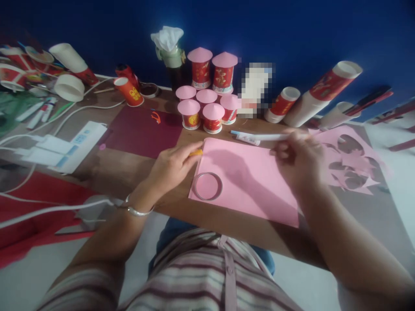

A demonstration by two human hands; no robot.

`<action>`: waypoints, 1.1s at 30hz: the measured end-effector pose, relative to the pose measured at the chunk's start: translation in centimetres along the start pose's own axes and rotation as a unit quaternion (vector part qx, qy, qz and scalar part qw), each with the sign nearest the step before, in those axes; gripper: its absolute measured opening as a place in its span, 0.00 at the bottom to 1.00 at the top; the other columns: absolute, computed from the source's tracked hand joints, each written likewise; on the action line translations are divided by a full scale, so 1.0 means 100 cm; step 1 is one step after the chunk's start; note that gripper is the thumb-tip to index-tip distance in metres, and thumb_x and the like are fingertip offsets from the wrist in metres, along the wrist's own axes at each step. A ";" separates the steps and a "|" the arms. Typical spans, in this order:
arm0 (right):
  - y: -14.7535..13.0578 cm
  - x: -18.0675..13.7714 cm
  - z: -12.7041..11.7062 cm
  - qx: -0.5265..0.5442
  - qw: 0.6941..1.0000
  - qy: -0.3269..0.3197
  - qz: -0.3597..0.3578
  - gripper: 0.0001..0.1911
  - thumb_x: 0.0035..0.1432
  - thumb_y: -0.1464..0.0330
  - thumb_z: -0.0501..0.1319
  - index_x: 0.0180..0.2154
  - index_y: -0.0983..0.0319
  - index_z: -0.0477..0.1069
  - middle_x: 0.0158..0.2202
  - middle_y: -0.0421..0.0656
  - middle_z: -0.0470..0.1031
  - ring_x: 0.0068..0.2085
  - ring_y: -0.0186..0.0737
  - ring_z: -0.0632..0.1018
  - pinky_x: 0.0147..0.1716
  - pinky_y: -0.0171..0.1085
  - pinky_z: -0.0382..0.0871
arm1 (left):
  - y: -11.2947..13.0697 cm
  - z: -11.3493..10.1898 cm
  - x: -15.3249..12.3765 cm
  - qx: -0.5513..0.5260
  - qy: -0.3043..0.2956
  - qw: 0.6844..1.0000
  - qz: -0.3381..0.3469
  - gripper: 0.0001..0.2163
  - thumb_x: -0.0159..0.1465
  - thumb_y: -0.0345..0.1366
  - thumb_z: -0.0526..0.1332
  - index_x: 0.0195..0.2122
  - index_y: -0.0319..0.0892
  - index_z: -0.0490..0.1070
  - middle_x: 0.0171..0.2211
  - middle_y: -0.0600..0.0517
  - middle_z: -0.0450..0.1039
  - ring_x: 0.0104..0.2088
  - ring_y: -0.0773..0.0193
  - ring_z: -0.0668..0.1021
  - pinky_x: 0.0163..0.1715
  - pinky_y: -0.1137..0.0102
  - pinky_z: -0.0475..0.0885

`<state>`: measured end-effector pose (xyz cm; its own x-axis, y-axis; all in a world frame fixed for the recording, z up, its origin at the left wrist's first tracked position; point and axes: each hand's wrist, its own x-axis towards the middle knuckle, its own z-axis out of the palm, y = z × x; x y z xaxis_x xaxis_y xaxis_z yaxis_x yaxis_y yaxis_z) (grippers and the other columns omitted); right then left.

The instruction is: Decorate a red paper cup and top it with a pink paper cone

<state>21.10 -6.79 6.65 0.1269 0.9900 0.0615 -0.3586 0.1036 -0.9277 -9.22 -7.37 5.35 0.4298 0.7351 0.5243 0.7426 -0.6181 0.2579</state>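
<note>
My left hand [175,166] is closed at the left edge of a pink paper sheet [259,185], pinching a small yellow piece [196,152] whose kind I cannot make out. Over the sheet's right side, my right hand [300,157] is blurred and closed around a slim white pen-like stick [272,137] that points left. A round ring [208,186], like a tape roll, lies flat on the lower left of the sheet. Just behind the sheet lies a small white tube [248,138] with printing on it.
Several red paper-cup lanterns [213,125] with pink cone tops stand behind the sheet. Cut pink scraps [352,160] lie right. Stacked cups [333,82] lean at the back right. A white power strip [78,147] with cables and a maroon sheet [139,134] are left.
</note>
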 end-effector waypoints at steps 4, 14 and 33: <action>0.001 0.006 -0.018 -0.010 0.998 0.019 0.060 0.10 0.49 0.60 0.76 0.29 0.56 0.79 0.19 0.34 0.66 0.21 0.29 0.67 0.25 0.31 0.72 | -0.036 0.013 -0.010 0.065 -0.092 0.991 -0.068 0.12 0.71 0.37 0.60 0.52 0.39 0.77 0.42 0.44 0.83 0.43 0.55 0.83 0.43 0.64 0.79; 0.013 -0.008 -0.017 -0.048 0.989 -0.016 0.138 0.19 0.40 0.56 0.81 0.31 0.59 0.83 0.20 0.35 0.72 0.22 0.28 0.71 0.25 0.29 0.74 | -0.015 0.013 -0.031 0.060 -0.072 0.995 -0.039 0.19 0.71 0.30 0.57 0.62 0.34 0.69 0.63 0.37 0.72 0.65 0.50 0.73 0.66 0.52 0.70; 0.021 -0.015 -0.026 -0.124 0.984 -0.042 0.122 0.08 0.54 0.60 0.73 0.35 0.55 0.83 0.22 0.38 0.73 0.23 0.36 0.73 0.24 0.39 0.76 | 0.056 0.035 -0.074 -0.074 -0.242 0.956 0.146 0.37 0.73 0.53 0.53 0.72 0.27 0.52 0.74 0.37 0.48 0.75 0.49 0.54 0.74 0.55 0.52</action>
<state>22.59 -8.32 3.60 -0.0151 0.9879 -0.1547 -0.1319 -0.1553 -0.9790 -6.48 -15.35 0.09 0.8214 0.5465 0.1632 0.4898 -0.8225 0.2891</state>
